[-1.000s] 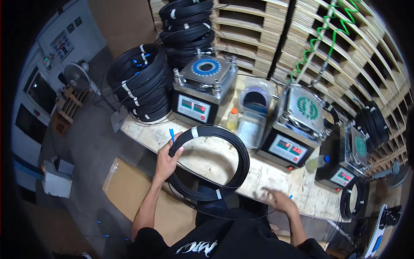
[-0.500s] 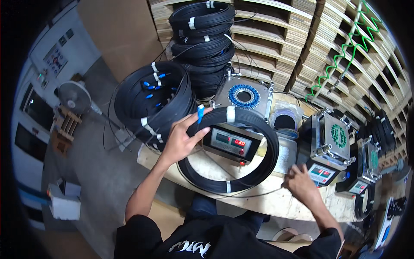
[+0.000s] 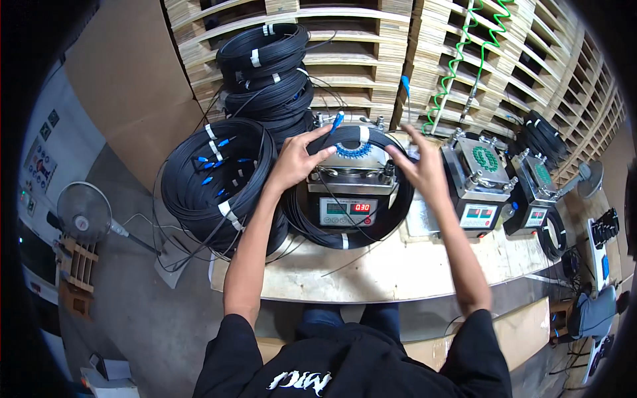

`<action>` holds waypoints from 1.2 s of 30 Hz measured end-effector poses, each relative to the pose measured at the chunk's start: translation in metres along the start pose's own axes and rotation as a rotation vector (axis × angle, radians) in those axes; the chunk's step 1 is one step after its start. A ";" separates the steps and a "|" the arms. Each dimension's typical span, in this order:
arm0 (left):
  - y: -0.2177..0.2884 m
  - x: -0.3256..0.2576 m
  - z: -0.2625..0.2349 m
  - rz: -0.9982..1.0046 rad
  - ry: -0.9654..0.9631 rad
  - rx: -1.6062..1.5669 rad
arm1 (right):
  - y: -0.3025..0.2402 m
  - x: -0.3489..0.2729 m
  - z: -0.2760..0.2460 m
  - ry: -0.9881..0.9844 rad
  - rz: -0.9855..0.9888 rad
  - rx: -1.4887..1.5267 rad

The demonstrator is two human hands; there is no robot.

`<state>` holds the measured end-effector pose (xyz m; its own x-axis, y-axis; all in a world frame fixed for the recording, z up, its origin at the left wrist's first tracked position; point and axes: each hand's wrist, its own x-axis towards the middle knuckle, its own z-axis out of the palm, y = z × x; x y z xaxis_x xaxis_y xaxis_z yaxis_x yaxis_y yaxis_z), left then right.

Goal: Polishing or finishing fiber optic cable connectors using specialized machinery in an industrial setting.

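Note:
A ring-shaped coil of black cable (image 3: 403, 205), bound with white tape, is upright in front of the nearest metal machine (image 3: 352, 182). My left hand (image 3: 298, 162) grips its upper left, thumb and fingers closed on it. A blue connector (image 3: 338, 122) sticks up beside those fingers. My right hand (image 3: 424, 166), blurred, is raised at the coil's upper right, thumb towards the rim. From its fingertips a thin cable rises to another blue connector (image 3: 405, 83). The machine's lit display (image 3: 348, 211) shows through the ring, and blue connectors ring its top plate.
A large stack of black coils (image 3: 222, 186) with blue ends stands left, and more coils (image 3: 265, 73) are piled behind. Two machines (image 3: 474, 176) with green rings stand right on the wooden table (image 3: 371, 272). Pallets (image 3: 352, 53), a green coiled hose (image 3: 451, 73) and a fan (image 3: 85, 211) surround it.
My right hand has risen from near the table's front edge to the coil's upper right, bringing up a cable end. The coil now stands further back against the machine; the view has shifted.

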<state>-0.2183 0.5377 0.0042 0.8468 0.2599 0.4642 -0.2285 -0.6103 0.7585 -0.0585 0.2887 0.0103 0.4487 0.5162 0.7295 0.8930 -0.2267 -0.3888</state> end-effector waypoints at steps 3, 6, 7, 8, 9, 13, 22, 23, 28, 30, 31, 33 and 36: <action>-0.002 0.005 0.004 -0.045 0.022 0.033 | 0.000 -0.017 0.025 0.037 0.109 0.214; -0.002 0.014 0.012 0.049 0.017 0.082 | 0.030 -0.022 0.038 0.115 0.093 0.340; -0.023 0.007 0.007 0.090 0.097 0.113 | 0.020 -0.020 0.044 0.083 0.120 0.402; -0.026 0.010 0.006 0.148 0.166 0.129 | 0.016 -0.019 0.044 0.062 0.149 0.441; -0.030 0.007 0.004 0.041 0.170 0.338 | 0.021 -0.019 0.050 0.069 0.118 0.433; -0.007 0.011 0.014 -0.081 0.041 0.299 | 0.036 -0.018 0.051 -0.002 0.215 0.448; -0.035 0.007 0.020 -0.030 0.022 0.356 | 0.061 -0.018 0.060 -0.177 0.435 0.560; -0.040 0.006 0.023 -0.096 0.032 0.273 | 0.064 -0.017 0.062 -0.179 0.426 0.576; -0.054 0.007 0.027 0.042 0.153 0.368 | 0.065 -0.009 0.066 -0.192 0.450 0.705; -0.052 0.013 0.028 0.163 0.278 0.487 | 0.072 -0.009 0.065 -0.037 0.369 0.721; -0.046 0.014 0.028 0.290 0.396 0.606 | 0.073 -0.006 0.061 0.006 0.382 0.737; -0.023 0.018 0.027 0.171 0.397 0.299 | 0.079 0.003 0.047 0.067 0.394 0.817; 0.007 0.021 0.022 -0.028 0.372 -0.654 | 0.059 0.025 0.025 0.036 0.525 0.939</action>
<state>-0.1915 0.5229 0.0093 0.6649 0.5750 0.4768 -0.5462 -0.0611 0.8354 0.0041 0.3086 -0.0082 0.7825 0.5112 0.3555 0.2111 0.3193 -0.9239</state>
